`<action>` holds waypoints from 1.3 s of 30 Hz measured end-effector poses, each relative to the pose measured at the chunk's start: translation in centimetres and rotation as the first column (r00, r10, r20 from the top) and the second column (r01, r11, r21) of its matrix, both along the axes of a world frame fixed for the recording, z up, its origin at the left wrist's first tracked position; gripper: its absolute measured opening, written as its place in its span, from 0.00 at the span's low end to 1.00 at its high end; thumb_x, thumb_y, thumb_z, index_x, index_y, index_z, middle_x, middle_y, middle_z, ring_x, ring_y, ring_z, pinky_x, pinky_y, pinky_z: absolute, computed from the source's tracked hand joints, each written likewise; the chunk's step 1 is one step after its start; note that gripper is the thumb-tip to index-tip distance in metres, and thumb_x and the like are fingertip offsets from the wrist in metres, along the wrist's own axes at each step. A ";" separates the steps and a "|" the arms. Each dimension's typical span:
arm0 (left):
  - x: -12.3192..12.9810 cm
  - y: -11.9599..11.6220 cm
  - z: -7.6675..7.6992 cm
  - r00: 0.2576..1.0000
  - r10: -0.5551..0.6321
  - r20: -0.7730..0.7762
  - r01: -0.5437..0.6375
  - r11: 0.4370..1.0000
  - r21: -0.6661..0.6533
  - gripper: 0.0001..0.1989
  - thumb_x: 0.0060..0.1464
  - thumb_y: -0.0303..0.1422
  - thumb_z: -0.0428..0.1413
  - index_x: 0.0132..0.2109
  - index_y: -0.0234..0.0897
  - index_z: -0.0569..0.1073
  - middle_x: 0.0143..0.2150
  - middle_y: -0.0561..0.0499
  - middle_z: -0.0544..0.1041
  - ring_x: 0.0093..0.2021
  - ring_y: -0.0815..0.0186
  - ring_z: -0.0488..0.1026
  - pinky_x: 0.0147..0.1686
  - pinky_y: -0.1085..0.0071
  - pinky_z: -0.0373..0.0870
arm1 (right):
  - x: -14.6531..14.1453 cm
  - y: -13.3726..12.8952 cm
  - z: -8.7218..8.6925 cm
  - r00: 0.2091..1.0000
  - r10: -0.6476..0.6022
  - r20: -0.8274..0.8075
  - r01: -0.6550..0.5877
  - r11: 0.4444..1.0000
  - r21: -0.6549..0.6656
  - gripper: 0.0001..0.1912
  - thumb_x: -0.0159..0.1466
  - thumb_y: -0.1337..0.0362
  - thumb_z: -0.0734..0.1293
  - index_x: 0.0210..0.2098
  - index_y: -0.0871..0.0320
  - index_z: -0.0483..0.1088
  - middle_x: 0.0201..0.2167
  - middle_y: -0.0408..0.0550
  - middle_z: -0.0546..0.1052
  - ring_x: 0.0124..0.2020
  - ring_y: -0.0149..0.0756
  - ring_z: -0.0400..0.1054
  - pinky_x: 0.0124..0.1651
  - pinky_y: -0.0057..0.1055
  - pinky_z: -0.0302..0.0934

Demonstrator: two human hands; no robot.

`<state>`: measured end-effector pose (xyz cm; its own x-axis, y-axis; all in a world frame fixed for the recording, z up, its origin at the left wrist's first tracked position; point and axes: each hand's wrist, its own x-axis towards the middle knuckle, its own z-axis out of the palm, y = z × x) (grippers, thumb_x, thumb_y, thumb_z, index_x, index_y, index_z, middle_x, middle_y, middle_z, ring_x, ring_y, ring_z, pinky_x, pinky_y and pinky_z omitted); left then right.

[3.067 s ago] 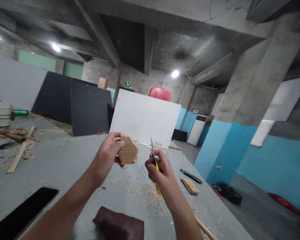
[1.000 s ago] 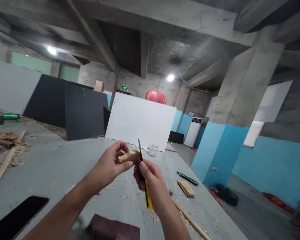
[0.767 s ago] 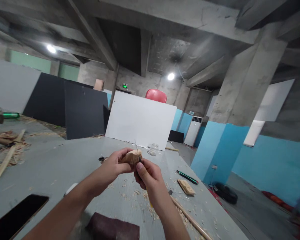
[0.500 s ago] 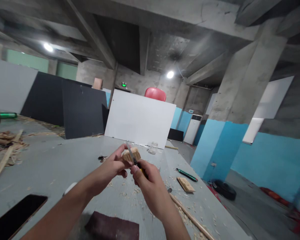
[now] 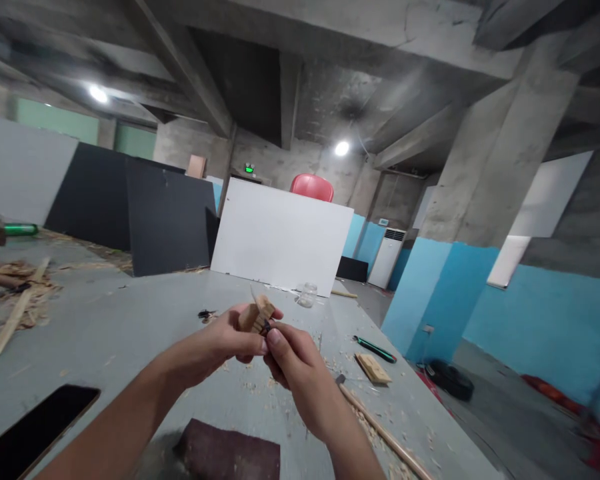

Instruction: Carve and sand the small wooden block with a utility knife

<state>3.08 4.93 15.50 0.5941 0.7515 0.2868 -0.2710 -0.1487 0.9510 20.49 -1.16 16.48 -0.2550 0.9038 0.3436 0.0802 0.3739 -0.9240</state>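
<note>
My left hand [image 5: 233, 333] is closed round a small carved block of light wood [image 5: 257, 315], held up over the table. In my right hand [image 5: 295, 353] is a knife [image 5: 267, 326], its handle mostly covered by my fingers. The black part near the blade shows against the wood, and a thin blade tip sticks up beyond the block. My two thumbs are close together at the near side of the block. Whether the edge is cutting in, I cannot tell.
On the grey table [image 5: 145, 320] lie a phone [image 5: 40, 430], brown sandpaper [image 5: 230, 450], a green-black cutter [image 5: 375, 348], a flat wooden piece [image 5: 373, 368], a long-handled tool [image 5: 385, 433] and wood shavings. A glass jar [image 5: 307, 295] stands before the white board [image 5: 283, 233].
The block has been turned in my left hand, whose thumb now lies along its near side. The knife has shifted, so less of its blade and handle shows.
</note>
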 end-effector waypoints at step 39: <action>0.5 -3.6 2.7 0.971 0.117 -0.211 -0.039 0.938 0.343 0.14 0.61 0.43 0.62 0.36 0.38 0.72 0.29 0.53 0.76 0.30 0.65 0.74 0.33 0.69 0.69 | 1.0 0.9 0.7 0.934 0.182 -0.307 -0.261 0.935 -0.241 0.22 0.59 0.47 0.77 0.27 0.61 0.75 0.14 0.43 0.70 0.15 0.29 0.63 0.14 0.21 0.60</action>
<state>3.59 1.33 18.23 0.6158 0.6815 0.3954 -0.0312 -0.4803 0.8765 21.49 -0.30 17.17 -0.3904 0.9035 0.1767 -0.2477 0.0818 -0.9654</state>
